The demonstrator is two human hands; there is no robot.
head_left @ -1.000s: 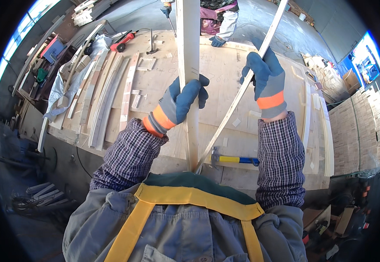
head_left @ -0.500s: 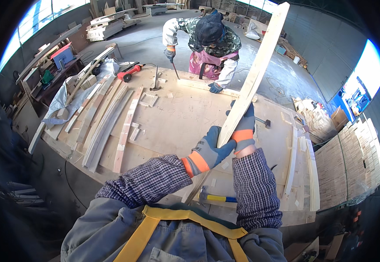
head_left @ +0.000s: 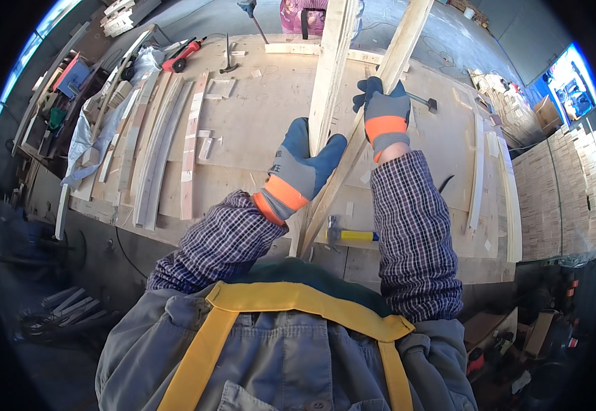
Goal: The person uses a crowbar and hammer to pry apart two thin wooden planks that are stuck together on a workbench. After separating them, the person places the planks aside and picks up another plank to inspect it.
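Observation:
My left hand (head_left: 301,168), in a grey-blue glove with an orange cuff, is closed around a long pale wooden strip (head_left: 330,68) that rises toward the far side. Similarly gloved, my right hand (head_left: 386,113) grips a second wooden strip (head_left: 405,41) farther right. The two strips spread apart at the top and come close together near my body, over the workbench (head_left: 264,137). Near their lower ends lies a hammer (head_left: 353,235) with a yellow and blue handle. A dark-headed hammer (head_left: 424,103) rests just beyond my right hand.
Several wooden strips (head_left: 154,151) lie on the bench's left, beside a red power tool (head_left: 183,56) and another hammer (head_left: 228,55). Across the bench a co-worker in a pink apron (head_left: 301,17) holds a thin rod (head_left: 259,31). Stacked wood (head_left: 562,192) stands at right.
My hands have moved apart, the left to the left and the right upward. Two strips now show separately where one showed before. The view has tilted down, cutting off most of the co-worker.

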